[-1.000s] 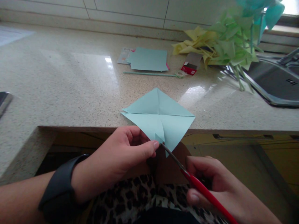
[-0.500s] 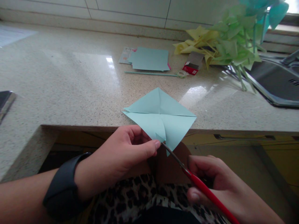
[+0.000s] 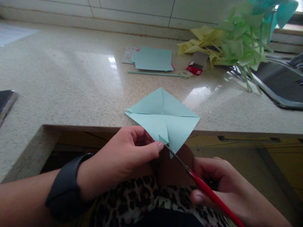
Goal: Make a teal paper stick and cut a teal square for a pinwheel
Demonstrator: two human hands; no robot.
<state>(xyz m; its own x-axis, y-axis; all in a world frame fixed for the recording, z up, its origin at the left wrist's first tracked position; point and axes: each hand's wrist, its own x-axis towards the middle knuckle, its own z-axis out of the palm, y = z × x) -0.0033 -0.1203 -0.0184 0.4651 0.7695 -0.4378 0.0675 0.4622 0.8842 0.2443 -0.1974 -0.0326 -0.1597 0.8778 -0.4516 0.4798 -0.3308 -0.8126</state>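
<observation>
A square sheet of light blue-green paper (image 3: pixel 180 126), turned corner-on, overhangs the counter's front edge. Cuts run inward from its left and near corners. My left hand (image 3: pixel 132 148), with a dark band on the wrist, pinches the sheet near its closest corner between thumb and fingers. In my right hand (image 3: pixel 220 179) is a pair of scissors (image 3: pixel 208 190) with red handles. Their blades look closed, and the tips meet the paper right beside my left thumb. A small flap at that spot is bent up. My right fingers are partly hidden behind the handle.
Further back on the speckled counter (image 3: pixel 78 91) lie a stack of blue-green paper (image 3: pixel 153 58), a thin stick (image 3: pixel 153 74), a tape roll (image 3: pixel 186 74) and a red box (image 3: pixel 195 67). Paper pinwheels (image 3: pixel 241 47) stand near the sink (image 3: pixel 279 78). A dark flat device (image 3: pixel 7 101) rests at left.
The view has shifted very slightly. Both hands, the paper and the scissors keep nearly the same positions relative to one another.
</observation>
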